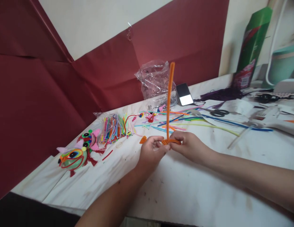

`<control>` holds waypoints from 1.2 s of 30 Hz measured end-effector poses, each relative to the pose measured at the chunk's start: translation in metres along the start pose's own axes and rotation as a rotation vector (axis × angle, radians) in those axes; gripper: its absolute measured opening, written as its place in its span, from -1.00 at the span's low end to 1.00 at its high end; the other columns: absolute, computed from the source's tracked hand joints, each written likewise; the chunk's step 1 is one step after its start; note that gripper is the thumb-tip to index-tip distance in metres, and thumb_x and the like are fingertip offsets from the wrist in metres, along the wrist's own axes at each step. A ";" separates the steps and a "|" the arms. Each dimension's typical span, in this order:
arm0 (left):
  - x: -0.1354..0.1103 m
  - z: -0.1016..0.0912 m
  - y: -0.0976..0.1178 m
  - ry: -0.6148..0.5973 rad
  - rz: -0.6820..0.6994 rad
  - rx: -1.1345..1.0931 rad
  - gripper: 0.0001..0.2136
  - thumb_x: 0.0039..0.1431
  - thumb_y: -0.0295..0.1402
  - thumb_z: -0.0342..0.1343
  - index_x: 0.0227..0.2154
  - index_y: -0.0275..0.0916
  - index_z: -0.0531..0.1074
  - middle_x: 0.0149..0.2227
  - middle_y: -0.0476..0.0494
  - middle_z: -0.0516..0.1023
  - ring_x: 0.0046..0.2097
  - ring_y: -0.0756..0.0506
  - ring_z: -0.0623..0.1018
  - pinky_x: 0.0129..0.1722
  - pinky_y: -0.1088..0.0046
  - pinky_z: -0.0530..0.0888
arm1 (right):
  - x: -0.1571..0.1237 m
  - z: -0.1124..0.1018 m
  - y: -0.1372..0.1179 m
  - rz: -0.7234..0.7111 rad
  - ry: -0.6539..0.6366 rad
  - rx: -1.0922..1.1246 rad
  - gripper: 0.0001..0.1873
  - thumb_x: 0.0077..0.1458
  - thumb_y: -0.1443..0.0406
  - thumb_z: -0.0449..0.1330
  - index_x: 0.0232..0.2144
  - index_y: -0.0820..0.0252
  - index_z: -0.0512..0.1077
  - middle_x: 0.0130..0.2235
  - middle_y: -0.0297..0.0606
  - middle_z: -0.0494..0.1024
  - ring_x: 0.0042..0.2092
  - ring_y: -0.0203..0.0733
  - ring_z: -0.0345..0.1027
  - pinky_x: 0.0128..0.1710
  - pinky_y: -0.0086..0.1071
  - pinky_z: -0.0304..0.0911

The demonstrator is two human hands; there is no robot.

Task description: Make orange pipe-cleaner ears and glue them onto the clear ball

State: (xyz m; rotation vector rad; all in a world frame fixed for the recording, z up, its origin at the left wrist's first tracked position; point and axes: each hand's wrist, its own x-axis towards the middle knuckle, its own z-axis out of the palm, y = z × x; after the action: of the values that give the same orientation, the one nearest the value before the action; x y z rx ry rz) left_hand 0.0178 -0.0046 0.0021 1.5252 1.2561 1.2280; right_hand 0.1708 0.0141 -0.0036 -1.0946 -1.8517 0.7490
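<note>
Both hands meet over the white table [196, 189] and pinch an orange pipe cleaner [170, 94]. Its long end stands straight up; its lower end is bent into a flat coil between my fingers. My left hand [153, 151] grips the coil from the left, fingers curled. My right hand [189, 145] pinches it from the right. A small orange piece [143, 139] lies just left of my left hand.
Loose coloured pipe cleaners [184, 121] and a bag of short ones [115, 127] lie behind my hands. Two colourful craft figures [78, 151] sit at left. Scissors [216, 112], a phone [184, 94], a clear plastic bag [156, 80] and a green packet [252, 44] stand farther back.
</note>
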 end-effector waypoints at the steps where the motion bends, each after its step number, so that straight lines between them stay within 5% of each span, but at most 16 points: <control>1: 0.001 -0.001 0.001 0.009 0.055 0.070 -0.80 -0.18 -0.37 0.22 -0.41 -0.26 0.45 -0.50 0.00 0.40 -0.42 0.01 0.37 -0.38 0.49 0.30 | 0.000 0.000 0.001 -0.046 -0.010 -0.070 -0.86 -0.11 0.31 0.11 -0.65 0.18 0.31 -0.55 -0.34 0.36 -0.47 -0.25 0.23 -0.47 -0.40 0.12; 10: -0.001 -0.003 0.001 -0.044 0.162 0.230 -0.93 -0.12 -0.42 0.14 -0.62 -0.27 0.41 -0.53 -0.02 0.44 -0.42 -0.02 0.40 -0.36 0.48 0.32 | -0.003 -0.006 -0.009 -0.158 -0.093 -0.239 -0.88 -0.16 0.38 0.10 -0.66 0.18 0.31 -0.56 -0.32 0.37 -0.50 -0.27 0.22 -0.50 -0.42 0.10; 17: 0.009 -0.008 -0.012 0.097 0.004 -0.231 -0.83 -0.08 -0.33 0.14 -0.62 -0.28 0.30 -0.62 0.05 0.33 -0.52 0.05 0.31 -0.44 0.52 0.26 | 0.008 -0.009 -0.003 0.136 -0.197 0.369 -0.78 -0.05 0.18 0.12 -0.48 0.23 0.43 -0.47 -0.32 0.44 -0.41 -0.28 0.26 -0.36 -0.38 0.16; 22: 0.015 -0.010 -0.017 0.144 -0.006 -0.394 -0.82 -0.11 -0.35 0.17 -0.62 -0.29 0.29 -0.62 0.07 0.30 -0.51 0.07 0.28 -0.41 0.52 0.25 | 0.006 -0.003 0.003 0.153 -0.174 0.472 -0.71 -0.02 0.13 0.12 -0.53 0.25 0.42 -0.46 -0.30 0.44 -0.42 -0.31 0.22 -0.35 -0.38 0.14; 33: 0.002 -0.002 -0.011 -0.083 0.009 -0.438 -0.85 -0.02 -0.31 0.14 -0.50 -0.31 0.38 -0.52 -0.05 0.47 -0.45 0.00 0.41 -0.37 0.45 0.30 | -0.002 0.003 0.000 0.068 -0.174 0.465 -0.64 0.00 0.05 0.12 -0.61 0.19 0.28 -0.54 -0.39 0.31 -0.42 -0.30 0.20 -0.38 -0.41 0.13; 36: 0.002 -0.002 -0.010 -0.053 0.024 -0.434 -0.86 -0.04 -0.31 0.16 -0.50 -0.30 0.39 -0.51 -0.05 0.47 -0.43 -0.01 0.42 -0.34 0.44 0.31 | -0.001 0.001 -0.003 0.071 -0.165 0.475 -0.63 -0.01 0.02 0.13 -0.59 0.20 0.32 -0.51 -0.37 0.36 -0.41 -0.29 0.23 -0.37 -0.41 0.15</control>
State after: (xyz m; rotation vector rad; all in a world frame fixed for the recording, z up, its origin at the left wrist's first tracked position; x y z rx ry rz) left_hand 0.0138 -0.0001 -0.0070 1.2469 0.8670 1.3612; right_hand 0.1691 0.0118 -0.0019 -0.8096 -1.6498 1.2756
